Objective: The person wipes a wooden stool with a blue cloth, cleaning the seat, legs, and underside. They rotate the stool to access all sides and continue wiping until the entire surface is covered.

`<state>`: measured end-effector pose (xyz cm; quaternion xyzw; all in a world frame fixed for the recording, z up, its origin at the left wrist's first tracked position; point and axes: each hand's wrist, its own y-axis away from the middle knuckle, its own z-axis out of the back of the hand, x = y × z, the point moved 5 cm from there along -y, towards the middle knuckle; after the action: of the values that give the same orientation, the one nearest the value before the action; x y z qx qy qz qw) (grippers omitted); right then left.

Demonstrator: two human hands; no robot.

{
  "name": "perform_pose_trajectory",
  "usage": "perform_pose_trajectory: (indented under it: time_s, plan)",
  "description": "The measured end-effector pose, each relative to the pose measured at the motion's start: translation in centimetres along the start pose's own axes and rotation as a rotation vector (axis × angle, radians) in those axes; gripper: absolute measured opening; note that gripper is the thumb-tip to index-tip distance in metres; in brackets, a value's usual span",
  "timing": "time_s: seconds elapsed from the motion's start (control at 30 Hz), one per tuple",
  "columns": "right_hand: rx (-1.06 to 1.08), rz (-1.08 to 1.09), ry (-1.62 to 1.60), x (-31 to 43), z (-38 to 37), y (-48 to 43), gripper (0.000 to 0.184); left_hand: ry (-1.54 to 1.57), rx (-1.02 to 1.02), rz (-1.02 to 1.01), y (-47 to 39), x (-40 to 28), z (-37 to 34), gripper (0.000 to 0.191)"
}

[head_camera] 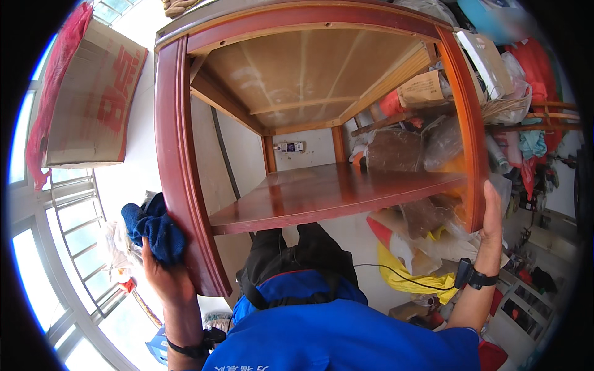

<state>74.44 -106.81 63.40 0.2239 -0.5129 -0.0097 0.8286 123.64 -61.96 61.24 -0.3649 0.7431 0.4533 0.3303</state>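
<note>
A reddish-brown wooden table is held up and tilted before me, its bare underside [297, 74] facing me. A polished lower shelf [325, 192] spans between its legs. My left hand [169, 283] grips a dark blue cloth [158, 227], which is bunched against the outer side of the left table leg [174, 153]. On the other side, my right hand [491, 220] holds the right table leg [468, 134] near its end, with the palm against its outer face. Most of the right fingers are hidden behind that leg.
A cardboard box [93, 97] with red mesh stands at upper left, near barred windows [74, 213]. Plastic bags [394, 148], a yellow bag [399, 273] and other clutter crowd the right side. A small printed carton [290, 147] lies on the floor beyond the shelf.
</note>
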Motion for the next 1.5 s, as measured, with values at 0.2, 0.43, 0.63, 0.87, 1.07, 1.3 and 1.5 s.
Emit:
perform_pose_trajectory:
  time_s: [0.2,0.43,0.63,0.87,1.07,1.3,1.5]
  plan:
    - [0.025,0.007,-0.013,-0.8,0.6,0.6,0.050,0.009,0.042,-0.037,2.1,0.7,1.8,0.048]
    - [0.063,0.104,0.089,-0.6,0.2,1.9,0.048,0.007,0.002,-0.094,4.6,1.6,5.0,0.048]
    - [0.050,0.034,0.036,-1.2,-0.7,3.8,0.048,0.034,0.076,-0.085,4.9,1.8,6.9,0.048]
    - [0.070,0.107,0.011,0.6,-2.4,2.8,0.046,0.114,0.048,-0.069,4.8,2.1,8.3,0.049]
    - [0.132,0.138,0.033,2.9,-3.6,-0.3,0.046,0.083,-0.104,-0.102,4.1,1.8,7.8,0.053]
    - [0.147,0.145,0.045,3.3,-3.0,-4.3,0.046,0.035,-0.007,-0.156,1.1,0.4,4.6,0.053]
    - [0.175,0.220,0.092,3.2,-2.7,-5.5,0.054,0.010,0.022,-0.158,0.5,-0.3,4.4,0.053]
